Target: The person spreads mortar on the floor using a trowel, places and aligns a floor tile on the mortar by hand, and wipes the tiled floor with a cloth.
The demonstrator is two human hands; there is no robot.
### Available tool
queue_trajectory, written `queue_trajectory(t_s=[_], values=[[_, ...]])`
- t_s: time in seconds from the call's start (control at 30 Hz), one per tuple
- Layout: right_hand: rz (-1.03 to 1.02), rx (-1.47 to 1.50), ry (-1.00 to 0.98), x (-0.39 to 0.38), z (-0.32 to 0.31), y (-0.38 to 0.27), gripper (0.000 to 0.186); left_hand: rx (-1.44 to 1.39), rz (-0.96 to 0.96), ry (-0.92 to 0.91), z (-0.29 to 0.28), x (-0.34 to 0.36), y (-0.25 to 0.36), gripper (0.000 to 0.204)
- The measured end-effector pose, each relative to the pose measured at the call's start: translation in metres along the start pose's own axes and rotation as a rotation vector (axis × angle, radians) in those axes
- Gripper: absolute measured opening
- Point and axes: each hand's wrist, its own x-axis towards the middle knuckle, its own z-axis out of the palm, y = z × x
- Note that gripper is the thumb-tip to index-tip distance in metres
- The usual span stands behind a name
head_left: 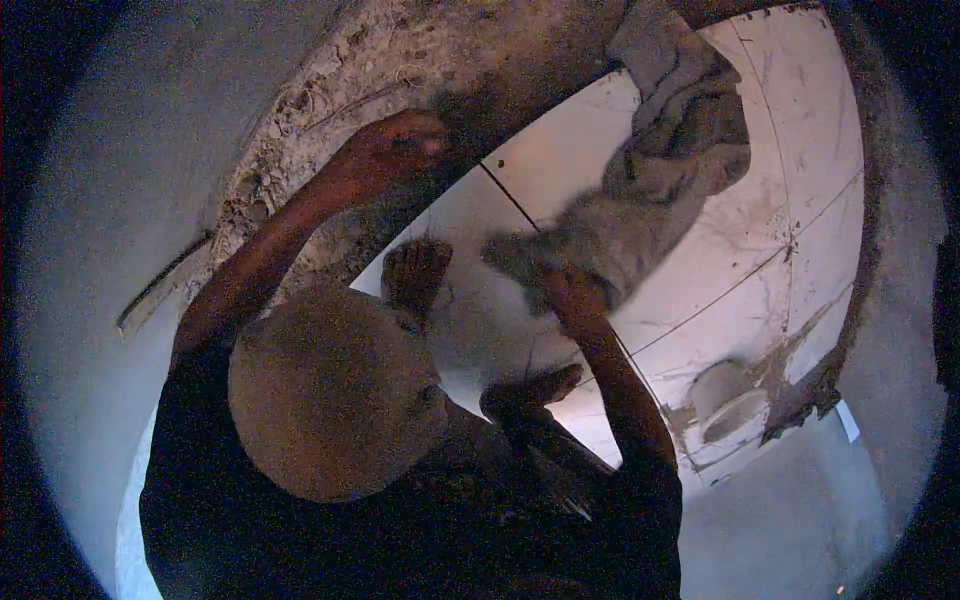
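My left hand (403,142) hovers over or rests on the strip of loose earth (335,85) at the left, its fingers curled in. What they hold, if anything, is hidden in the dim, grainy picture. Farther right and nearer to me, my right hand (575,292) grips the near end of a crumpled grey cloth (655,205). This cloth lies across white floor tiles (810,110) and stretches away toward the far edge. A dark joint line runs between tiles, between my two hands.
Bare feet (415,270) stand on the tiles near me. A round, pale-brown shape (335,395) blocks the lower middle. A pale bowl-like container (728,400) is at the lower right, by rough mortar. A narrow strip of board (160,288) lies at the left.
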Motion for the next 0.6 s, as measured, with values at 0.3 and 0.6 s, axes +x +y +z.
queue_trajectory(t_s=[0.3, 0.6], values=[[0.089, -0.255, 0.205, 0.109, -0.01, -0.023, 0.044, -0.472, -0.43, 0.014, 0.041, -0.02, -0.02, 0.027], [0.311, 0.009, 0.973, 0.193, -0.211, 0.217, 0.046, -0.062, -0.324, -0.084, 0.086, -0.017, -0.037, 0.029]])
